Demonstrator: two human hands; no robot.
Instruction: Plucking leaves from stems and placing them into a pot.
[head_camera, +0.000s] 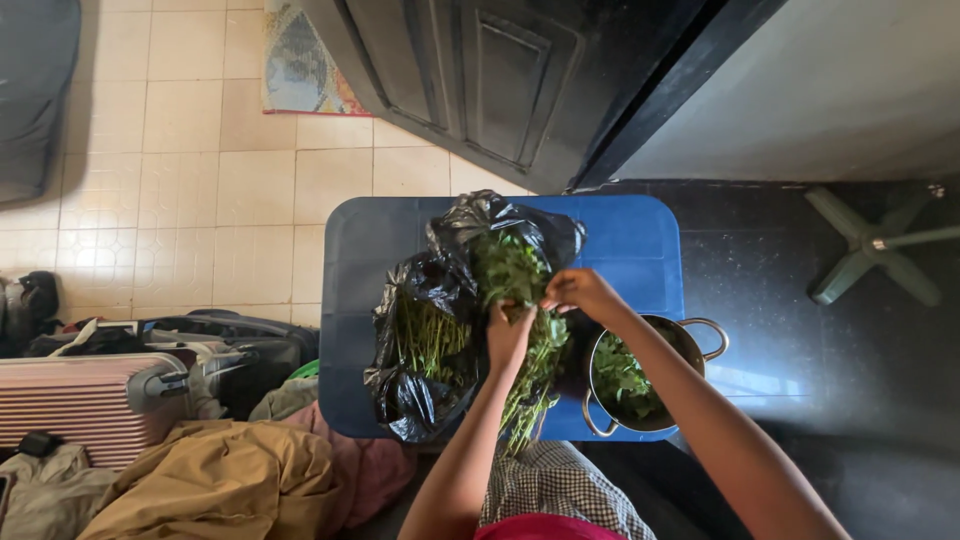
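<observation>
A person leans over a blue worktop (640, 245) on which a black plastic bag (425, 300) lies open with leafy green stalks (430, 340) inside. The left hand (508, 335) is closed around a bunch of greens (535, 375), whose stems hang down past the worktop's near edge. The right hand (580, 290) pinches at the leafy top of the same bunch, fingertips drawn together. Just right of the bunch stands a steel pot (690, 340) with two handles (picked leaves lie in it). On the tiled floor to the left rest a pink suitcase (90, 400) and a heap of clothes (220, 480).
</observation>
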